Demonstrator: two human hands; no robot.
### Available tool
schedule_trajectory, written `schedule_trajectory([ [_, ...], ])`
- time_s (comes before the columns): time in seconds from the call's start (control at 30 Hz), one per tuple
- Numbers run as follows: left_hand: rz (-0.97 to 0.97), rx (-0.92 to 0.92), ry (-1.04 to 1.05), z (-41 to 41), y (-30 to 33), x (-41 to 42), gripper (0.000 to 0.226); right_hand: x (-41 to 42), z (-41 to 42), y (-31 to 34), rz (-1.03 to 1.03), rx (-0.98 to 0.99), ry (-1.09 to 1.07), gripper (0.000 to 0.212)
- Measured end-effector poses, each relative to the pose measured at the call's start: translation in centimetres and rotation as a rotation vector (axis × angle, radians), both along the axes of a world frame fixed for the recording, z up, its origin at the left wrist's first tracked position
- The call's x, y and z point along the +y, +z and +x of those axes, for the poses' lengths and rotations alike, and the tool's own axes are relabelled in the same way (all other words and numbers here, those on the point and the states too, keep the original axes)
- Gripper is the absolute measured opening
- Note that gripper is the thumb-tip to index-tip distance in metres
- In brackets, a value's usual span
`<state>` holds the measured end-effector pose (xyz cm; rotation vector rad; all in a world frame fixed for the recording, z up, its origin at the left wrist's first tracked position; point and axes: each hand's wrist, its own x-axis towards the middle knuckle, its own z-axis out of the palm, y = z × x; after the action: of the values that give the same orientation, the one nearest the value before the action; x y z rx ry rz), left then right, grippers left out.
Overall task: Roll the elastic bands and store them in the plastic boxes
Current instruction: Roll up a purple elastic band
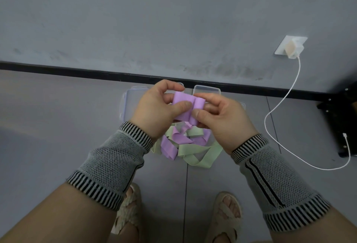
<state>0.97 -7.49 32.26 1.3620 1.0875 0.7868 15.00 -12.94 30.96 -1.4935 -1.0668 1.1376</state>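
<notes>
Both hands, the left hand [156, 105] and right hand [222, 117], pinch a purple elastic band [186, 107] between them, above loose bands [189, 144] and clear plastic boxes [206, 89] on the floor.

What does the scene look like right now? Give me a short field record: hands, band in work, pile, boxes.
left hand: pinches the purple band
right hand: pinches the same band at its partly rolled end
band state: held above the floor, roll not finished
pile: loose purple and green bands on the floor under the hands
plastic boxes: clear, on the floor by the wall, partly hidden behind the hands; contents cannot be told
</notes>
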Motion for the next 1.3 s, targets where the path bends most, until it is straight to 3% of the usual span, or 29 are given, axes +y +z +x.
schedule_trajectory([
  [0.3,-0.245,-0.180,0.067,-0.4,0.8,0.4,0.024,0.0,1.2,0.6,-0.032,0.295,0.017,0.027],
  [0.7,-0.235,-0.144,0.031,0.7,0.2,-0.5,0.014,0.4,0.4,0.0,0.034,-0.205,-0.043,0.033],
  [0.87,-0.244,-0.118,0.041,0.8,0.3,-0.3,0.008,0.3,0.3,0.0,0.022,-0.239,-0.044,0.037],
  [1.07,-0.289,-0.107,-0.025,0.6,0.6,-0.4,0.022,0.0,-0.3,0.3,0.055,-0.287,-0.022,0.046],
  [1.2,-0.299,-0.157,0.063,0.3,0.6,0.0,0.014,-0.1,0.0,0.1,0.109,-0.284,0.050,0.070],
  [1.3,-0.325,-0.198,0.111,0.0,0.5,0.5,0.014,-0.5,0.4,0.1,0.146,-0.388,0.078,0.085],
])
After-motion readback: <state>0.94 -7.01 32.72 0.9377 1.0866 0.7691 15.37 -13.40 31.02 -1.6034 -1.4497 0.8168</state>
